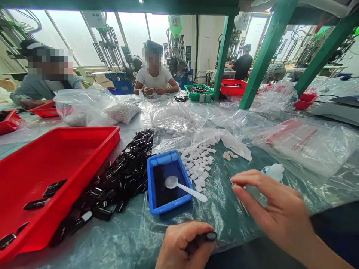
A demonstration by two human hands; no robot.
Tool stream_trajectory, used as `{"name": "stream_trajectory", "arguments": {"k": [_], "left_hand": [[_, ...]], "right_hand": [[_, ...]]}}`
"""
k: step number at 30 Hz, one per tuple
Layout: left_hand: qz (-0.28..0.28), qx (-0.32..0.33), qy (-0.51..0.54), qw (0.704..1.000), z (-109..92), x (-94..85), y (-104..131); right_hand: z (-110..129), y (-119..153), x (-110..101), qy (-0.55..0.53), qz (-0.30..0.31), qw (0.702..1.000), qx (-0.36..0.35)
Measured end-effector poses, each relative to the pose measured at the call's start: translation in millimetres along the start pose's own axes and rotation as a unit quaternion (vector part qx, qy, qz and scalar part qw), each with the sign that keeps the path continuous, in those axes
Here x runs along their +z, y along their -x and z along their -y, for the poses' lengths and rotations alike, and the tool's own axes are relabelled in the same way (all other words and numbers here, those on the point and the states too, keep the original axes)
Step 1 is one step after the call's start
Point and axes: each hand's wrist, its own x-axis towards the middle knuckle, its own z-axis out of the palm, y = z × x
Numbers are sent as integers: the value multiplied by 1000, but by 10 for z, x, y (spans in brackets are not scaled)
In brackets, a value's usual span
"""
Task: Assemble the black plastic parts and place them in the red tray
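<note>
My left hand [186, 244], low in the middle, is closed around a small black plastic casing [211, 236]; its rounded end shows and the rest is hidden by the fingers. To the right, my right hand [276, 207] pinches a thin pair of metal tweezers [241, 206] between thumb and forefinger, just over the green tabletop. A blue tray [157, 210] with dark contents stands ahead of my left hand. Across its right rim rests a white plastic spoon [193, 192]. Small white square pads [196, 164] lie heaped beside the tray.
Black casings [120, 168] are piled between the blue tray and a large red bin [84, 164]. Some cream-coloured bits [230, 155] and a small clear bottle [273, 172] lie at right. Plastic bags [308, 142], green posts [266, 56] and seated co-workers [155, 76] are beyond.
</note>
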Motion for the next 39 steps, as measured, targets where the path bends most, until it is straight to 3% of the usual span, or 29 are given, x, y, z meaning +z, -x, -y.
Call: {"name": "stream_trajectory", "arguments": {"k": [5, 9, 15, 20, 26, 29, 31, 34, 39], "left_hand": [[25, 36, -32, 999, 3, -35, -9], [6, 39, -32, 999, 7, -18, 4], [-7, 50, -9, 999, 26, 11, 14], [1, 56, -1, 998, 38, -2, 10], [26, 35, 16, 999, 33, 1, -3], [25, 42, 11, 999, 25, 4, -9], [33, 43, 11, 998, 11, 2, -14], [44, 27, 16, 999, -24, -4, -21], [55, 15, 7, 998, -50, -4, -21]], "right_hand": [[-406, -331, 576, 105, 131, 980, 102], [-605, -389, 730, 189, 197, 946, 176], [-639, -460, 699, 225, 250, 919, 208], [-534, -438, 608, 194, 213, 939, 190], [-38, -157, 203, -5, 149, 987, 59], [195, 22, 48, -228, 124, 966, 10], [291, 115, 16, -313, 125, 941, -2], [355, 193, 42, -338, 135, 931, -13], [369, 214, 92, -318, 126, 939, -41]]}}
